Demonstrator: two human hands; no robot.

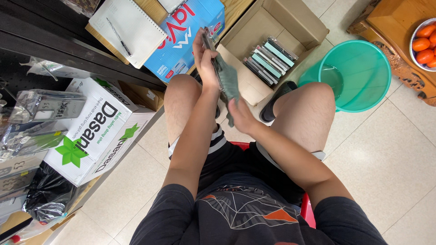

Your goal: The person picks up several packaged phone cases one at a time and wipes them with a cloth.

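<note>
While the person sits on a red stool (309, 211) with bare knees spread, the left hand (204, 59) is raised in front of them, its grip clamped on a thin, flat, dark case (210, 43) held edge-on, thumb on one face and fingers on the other. A soft, limp grey-green cloth (228, 79) drapes down against the lower part of the case, wrinkled and hanging in a loose fold. The right hand (241, 115) sits just below, its grip closed on the bottom end of the cloth, so that the cloth lies between the two hands, above the gap between the knees.

On the glossy cream floor tiles (386, 149), just beyond the hands, stands an open brown cardboard box (247, 86) with its flaps up; a row of similar thin, flat cases (270, 59) leans together on edge inside it, dark and pale teal spines showing. Beside the right knee is a round teal plastic bucket (356, 75), smooth-walled, with water in the bottom. A dark sandal (277, 100) shows between the box and the right thigh. To the left, a white carton with green leaf marks (97, 131) sits by a dark shelf (68, 50), and a blue carton (186, 38) lies beyond the left knee with a white spiral notebook (129, 31) and pen beside it. Round orange fruit in a bowl (424, 43) sits at the far right on carved wood.
</note>
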